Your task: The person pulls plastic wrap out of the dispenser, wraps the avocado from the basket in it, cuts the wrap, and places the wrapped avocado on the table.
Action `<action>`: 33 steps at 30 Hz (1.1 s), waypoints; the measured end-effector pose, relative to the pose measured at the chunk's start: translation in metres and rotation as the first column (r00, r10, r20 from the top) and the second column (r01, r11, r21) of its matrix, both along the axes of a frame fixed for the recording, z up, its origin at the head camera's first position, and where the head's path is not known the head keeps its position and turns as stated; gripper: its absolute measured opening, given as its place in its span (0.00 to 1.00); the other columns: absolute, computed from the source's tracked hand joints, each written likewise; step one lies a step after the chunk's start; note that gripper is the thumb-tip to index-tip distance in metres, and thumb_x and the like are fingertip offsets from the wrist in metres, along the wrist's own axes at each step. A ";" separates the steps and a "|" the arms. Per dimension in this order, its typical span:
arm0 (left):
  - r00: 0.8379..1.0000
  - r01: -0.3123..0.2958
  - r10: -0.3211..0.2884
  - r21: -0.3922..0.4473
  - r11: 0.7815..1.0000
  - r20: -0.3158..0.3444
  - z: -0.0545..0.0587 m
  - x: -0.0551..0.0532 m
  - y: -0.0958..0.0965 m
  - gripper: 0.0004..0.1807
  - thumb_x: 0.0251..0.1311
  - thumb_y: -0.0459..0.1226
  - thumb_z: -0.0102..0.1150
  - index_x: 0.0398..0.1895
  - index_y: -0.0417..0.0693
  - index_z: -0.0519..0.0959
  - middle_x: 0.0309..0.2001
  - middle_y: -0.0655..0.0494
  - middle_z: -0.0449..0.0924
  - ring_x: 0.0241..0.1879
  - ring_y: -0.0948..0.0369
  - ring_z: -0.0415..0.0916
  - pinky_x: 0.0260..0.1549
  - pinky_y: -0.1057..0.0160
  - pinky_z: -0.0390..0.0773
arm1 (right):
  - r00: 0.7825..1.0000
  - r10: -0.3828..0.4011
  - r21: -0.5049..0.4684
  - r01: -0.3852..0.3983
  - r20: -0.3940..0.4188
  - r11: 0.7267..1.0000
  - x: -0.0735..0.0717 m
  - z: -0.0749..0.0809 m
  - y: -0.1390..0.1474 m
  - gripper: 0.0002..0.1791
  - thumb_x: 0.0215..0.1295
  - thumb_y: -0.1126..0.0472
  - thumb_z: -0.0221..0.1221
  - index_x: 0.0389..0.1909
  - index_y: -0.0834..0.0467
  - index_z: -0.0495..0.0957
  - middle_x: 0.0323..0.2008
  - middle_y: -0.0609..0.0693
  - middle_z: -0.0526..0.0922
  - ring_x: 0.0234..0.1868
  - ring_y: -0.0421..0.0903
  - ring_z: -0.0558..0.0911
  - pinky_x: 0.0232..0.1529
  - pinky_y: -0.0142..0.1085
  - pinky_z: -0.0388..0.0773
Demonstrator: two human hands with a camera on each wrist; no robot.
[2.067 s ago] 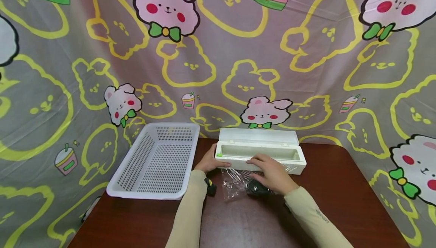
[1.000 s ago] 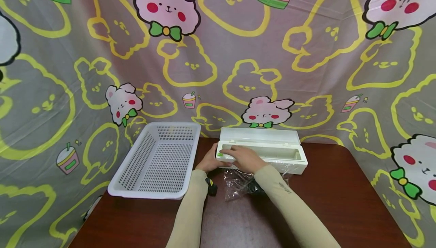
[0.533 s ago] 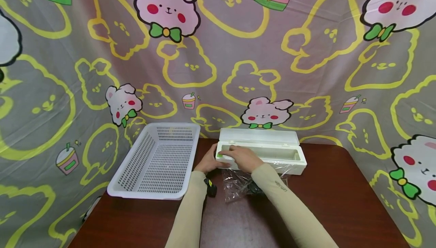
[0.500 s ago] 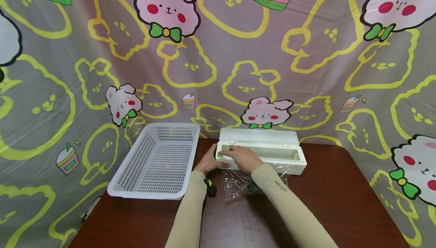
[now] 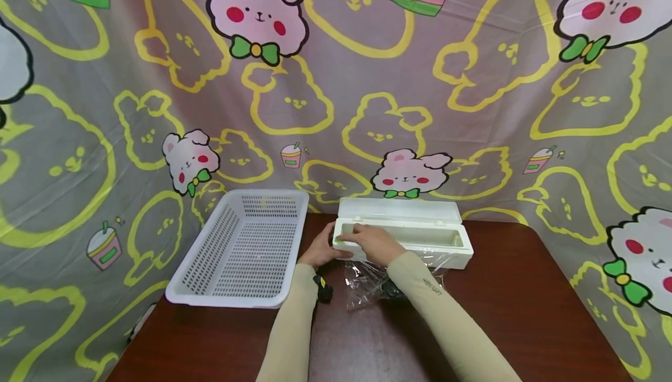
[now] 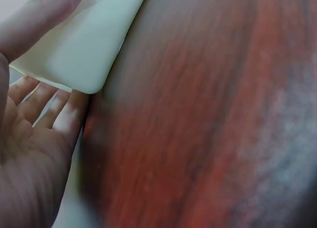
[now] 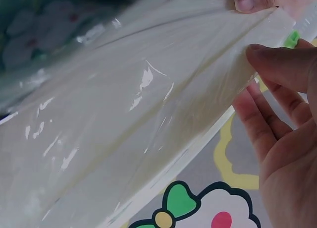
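A long white cling film dispenser (image 5: 455, 258) lies at the back of the table with its lid (image 5: 399, 210) tipped back. Clear cling film (image 5: 362, 288) hangs over its front wall onto the table. My left hand (image 5: 319, 249) grips the dispenser's left end, thumb in front and fingers behind. My right hand (image 5: 379, 244) pinches the front rim near that end, its thumb (image 7: 282, 64) on the film-covered front wall. A finger of it lies at the small green slide cutter (image 7: 292, 39), which it mostly hides in the head view.
A white perforated plastic basket (image 5: 178, 291) stands on the left of the brown wooden table (image 5: 525, 312). A cartoon-printed cloth (image 5: 336, 90) hangs close behind the table and at both sides. A black device (image 5: 323, 290) sits at the left wrist.
My right hand has moved left along the dispenser's front, from the middle to the green slide cutter, and has stayed almost still since. The left hand keeps its place.
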State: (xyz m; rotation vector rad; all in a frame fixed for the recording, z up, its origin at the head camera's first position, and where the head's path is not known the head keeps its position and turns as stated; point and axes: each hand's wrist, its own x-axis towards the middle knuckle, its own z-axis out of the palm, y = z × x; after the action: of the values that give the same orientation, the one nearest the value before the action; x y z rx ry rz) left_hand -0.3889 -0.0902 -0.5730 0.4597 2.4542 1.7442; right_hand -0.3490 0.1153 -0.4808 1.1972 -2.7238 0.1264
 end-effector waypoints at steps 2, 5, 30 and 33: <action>1.000 -0.004 0.005 -0.015 1.000 0.006 0.001 0.000 0.001 0.56 0.47 0.32 0.82 0.79 0.49 0.59 0.69 0.44 0.73 0.63 0.47 0.75 0.60 0.50 0.78 | 1.000 -0.007 -0.006 0.007 0.013 1.000 -0.001 0.000 0.001 0.45 0.56 0.83 0.62 0.67 0.38 0.78 0.51 0.52 0.82 0.40 0.49 0.84 0.41 0.42 0.84; 1.000 -0.017 0.017 -0.049 0.999 0.002 0.001 0.000 0.001 0.56 0.48 0.34 0.82 0.79 0.50 0.59 0.69 0.44 0.73 0.63 0.47 0.74 0.61 0.49 0.77 | 0.999 -0.011 -0.018 0.012 0.030 1.000 -0.002 -0.003 0.003 0.43 0.59 0.82 0.61 0.67 0.37 0.79 0.50 0.52 0.82 0.40 0.48 0.83 0.42 0.42 0.84; 0.999 -0.003 0.000 -0.099 0.995 -0.034 0.003 -0.002 0.000 0.57 0.48 0.36 0.83 0.80 0.51 0.57 0.70 0.42 0.72 0.65 0.46 0.73 0.63 0.46 0.76 | 0.991 -0.004 -0.069 0.013 0.132 0.998 -0.005 0.002 0.018 0.31 0.61 0.75 0.68 0.63 0.48 0.83 0.48 0.52 0.83 0.45 0.48 0.84 0.50 0.42 0.84; 1.000 -0.007 0.005 -0.097 0.995 -0.027 0.003 -0.001 0.000 0.57 0.48 0.36 0.83 0.80 0.51 0.57 0.71 0.42 0.71 0.67 0.45 0.71 0.65 0.45 0.74 | 0.991 0.008 -0.090 0.004 0.132 0.996 -0.005 0.002 0.024 0.28 0.61 0.74 0.68 0.61 0.50 0.84 0.47 0.50 0.83 0.45 0.48 0.85 0.51 0.41 0.84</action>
State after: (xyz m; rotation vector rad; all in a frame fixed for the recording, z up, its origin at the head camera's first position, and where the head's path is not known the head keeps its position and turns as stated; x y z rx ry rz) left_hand -0.3901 -0.0903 -0.5698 0.4692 2.5467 1.6225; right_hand -0.3542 0.1389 -0.4788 1.2075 -2.7947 0.3369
